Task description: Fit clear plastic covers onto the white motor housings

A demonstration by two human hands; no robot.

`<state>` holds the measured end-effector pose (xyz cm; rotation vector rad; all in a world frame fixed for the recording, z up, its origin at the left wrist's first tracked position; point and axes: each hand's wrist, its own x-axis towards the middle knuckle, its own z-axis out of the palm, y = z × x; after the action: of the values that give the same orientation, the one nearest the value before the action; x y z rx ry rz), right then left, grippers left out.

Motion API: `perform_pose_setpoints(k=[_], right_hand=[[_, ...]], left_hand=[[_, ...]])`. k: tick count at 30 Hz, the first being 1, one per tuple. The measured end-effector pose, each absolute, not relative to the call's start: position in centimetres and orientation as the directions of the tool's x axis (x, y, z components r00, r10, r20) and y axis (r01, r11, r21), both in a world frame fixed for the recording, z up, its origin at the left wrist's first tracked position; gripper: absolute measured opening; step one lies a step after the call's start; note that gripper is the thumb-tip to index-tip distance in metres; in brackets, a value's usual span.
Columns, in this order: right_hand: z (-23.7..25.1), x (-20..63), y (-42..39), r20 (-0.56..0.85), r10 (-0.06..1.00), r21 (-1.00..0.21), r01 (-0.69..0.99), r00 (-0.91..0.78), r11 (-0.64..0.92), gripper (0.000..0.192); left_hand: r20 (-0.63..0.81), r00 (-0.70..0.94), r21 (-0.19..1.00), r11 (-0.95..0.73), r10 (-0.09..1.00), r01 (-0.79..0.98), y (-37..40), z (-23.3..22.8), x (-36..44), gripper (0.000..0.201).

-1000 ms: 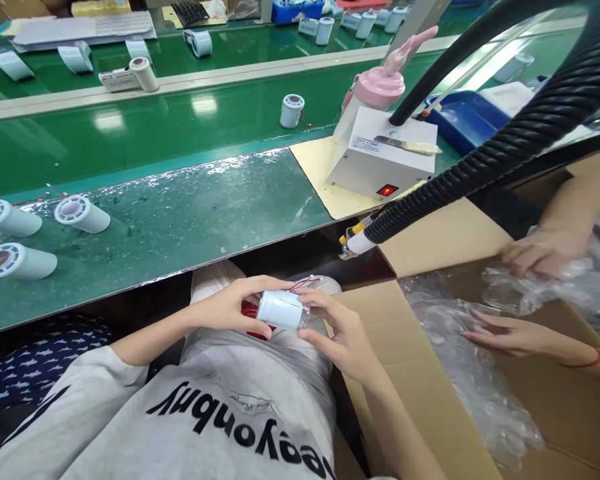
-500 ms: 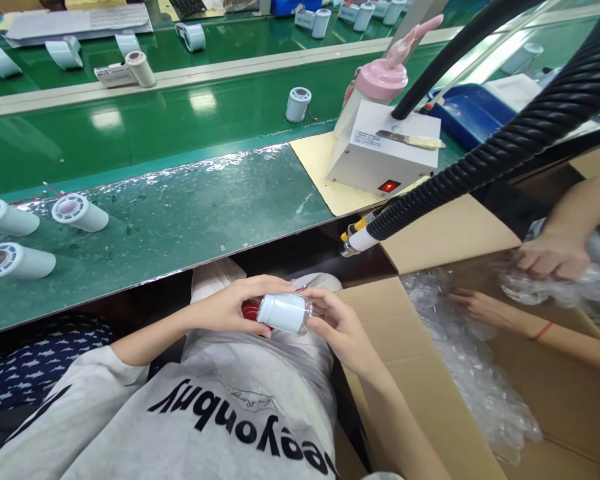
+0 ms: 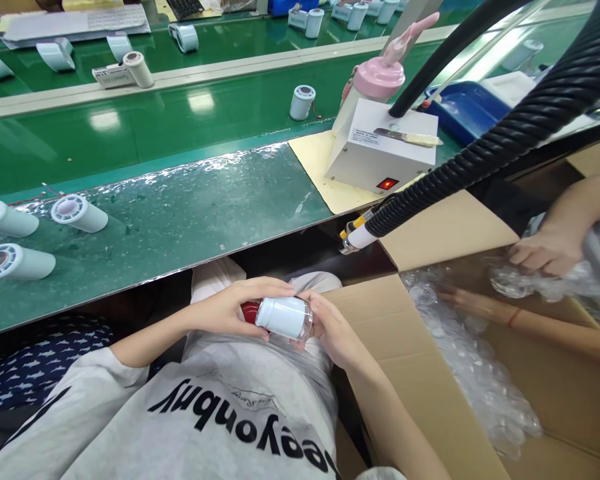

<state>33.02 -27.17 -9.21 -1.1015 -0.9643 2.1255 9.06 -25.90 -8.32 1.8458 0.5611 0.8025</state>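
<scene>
1 small white plastic cylinder, lying on its side, clear end twd right, red part behind; lower-centre of frame, above lap.

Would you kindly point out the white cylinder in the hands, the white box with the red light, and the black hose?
White cylinder (image 3: 284, 317), head view, its side.
White box (image 3: 380, 157), head view, front face.
Black hose (image 3: 480, 160), head view, mid-length.

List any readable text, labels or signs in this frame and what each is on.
"Keepyoubuy", roughly: black letters, upside down to the camera and partly cut off, on the grey shirt.
Label on top of the white box: too small to read.
Print on the white device across the belt: blurred.
White cylinder held by the left hand and right hand: no text visible.
</scene>
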Motion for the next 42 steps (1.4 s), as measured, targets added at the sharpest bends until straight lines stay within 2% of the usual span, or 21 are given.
perform_pose_setpoints(k=[7,11,13,14,15,16,17,18,19,21,22,23,24,26,29,31,33,38,42], right_hand=[[-9.0,32.5,-27.3,-0.520,0.632,-0.691,-0.152,-0.575,-0.707,0.064],[-9.3,32.4,-27.4,-0.548,0.539,-0.637,-0.099,-0.640,-0.765,0.070],[-9.6,32.6,-27.6,-0.558,0.513,-0.645,-0.049,-0.653,-0.763,0.073],[-9.8,32.8,-27.7,-0.553,0.533,-0.677,-0.027,-0.641,-0.735,0.073],[-10.0,32.9,-27.9,-0.530,0.593,-0.740,-0.011,-0.606,-0.673,0.070],[-10.2,33.1,-28.0,-0.470,0.699,-0.831,0.004,-0.540,-0.556,0.062],[-10.4,33.3,-28.1,-0.346,0.823,-0.927,0.027,-0.450,-0.375,0.050],[-10.6,33.6,-28.2,-0.150,0.921,-0.989,0.069,-0.359,-0.134,0.035],[-10.7,33.8,-28.2,0.084,0.950,-0.984,0.125,-0.300,0.126,0.024],[-10.8,34.1,-28.2,0.461,0.827,-0.820,0.200,-0.323,0.536,0.046],[-10.8,34.3,-28.1,0.557,0.740,-0.734,0.193,-0.377,0.651,0.058],[-10.8,34.4,-28.1,0.594,0.682,-0.686,0.173,-0.427,0.706,0.064],[-10.7,34.5,-28.1,0.587,0.667,-0.685,0.158,-0.458,0.712,0.064],[-10.5,34.6,-28.2,0.476,0.748,-0.797,0.134,-0.462,0.590,0.056],[-10.3,34.6,-28.4,0.145,0.884,-0.987,0.001,-0.445,0.163,0.057],[-10.2,34.5,-28.6,-0.027,0.889,-0.991,-0.102,-0.458,-0.083,0.058],[-10.0,34.5,-28.7,-0.148,0.874,-0.967,-0.118,-0.464,-0.226,0.054],[-9.9,34.8,-28.9,-0.227,0.893,-0.968,-0.011,-0.388,-0.251,0.043],[-10.6,34.2,-29.0,-0.294,0.871,-0.955,0.076,-0.393,-0.288,0.046]], left_hand=[[0.296,0.668,0.912,-0.410,0.682,0.014,-26.0,-8.6,9.0,0.081],[0.267,0.656,0.917,-0.396,0.706,0.052,-26.2,-8.2,9.2,0.070],[0.233,0.638,0.929,-0.362,0.734,0.077,-26.4,-7.8,9.4,0.064],[0.201,0.624,0.942,-0.325,0.755,0.090,-26.5,-7.6,9.4,0.062],[0.157,0.606,0.957,-0.272,0.780,0.102,-26.7,-7.4,9.5,0.062],[0.104,0.587,0.972,-0.207,0.803,0.111,-26.8,-7.2,9.5,0.062],[0.046,0.570,0.984,-0.135,0.821,0.114,-26.9,-7.0,9.6,0.062],[-0.008,0.557,0.991,-0.066,0.831,0.113,-27.0,-6.9,9.7,0.062],[-0.052,0.547,0.994,-0.009,0.835,0.109,-27.1,-6.8,9.7,0.063],[-0.107,0.539,0.993,0.061,0.835,0.103,-27.2,-6.6,9.9,0.064],[-0.129,0.539,0.991,0.084,0.833,0.107,-27.3,-6.6,9.9,0.065],[-0.149,0.541,0.988,0.104,0.828,0.113,-27.2,-6.5,9.9,0.067],[-0.170,0.545,0.985,0.124,0.821,0.121,-27.2,-6.5,9.9,0.069],[-0.189,0.557,0.982,0.140,0.808,0.130,-27.0,-6.6,9.8,0.075],[-0.151,0.594,0.988,0.100,0.790,0.117,-26.8,-6.7,9.6,0.081],[-0.137,0.622,0.991,0.113,0.771,0.079,-26.8,-6.8,9.5,0.078],[-0.153,0.641,0.984,0.177,0.752,0.027,-26.9,-7.0,9.4,0.075],[-0.226,0.663,0.941,0.335,0.714,-0.039,-27.2,-8.4,9.3,0.081],[-0.290,0.666,0.909,0.416,0.687,-0.032,-27.3,-10.3,10.2,0.083]])
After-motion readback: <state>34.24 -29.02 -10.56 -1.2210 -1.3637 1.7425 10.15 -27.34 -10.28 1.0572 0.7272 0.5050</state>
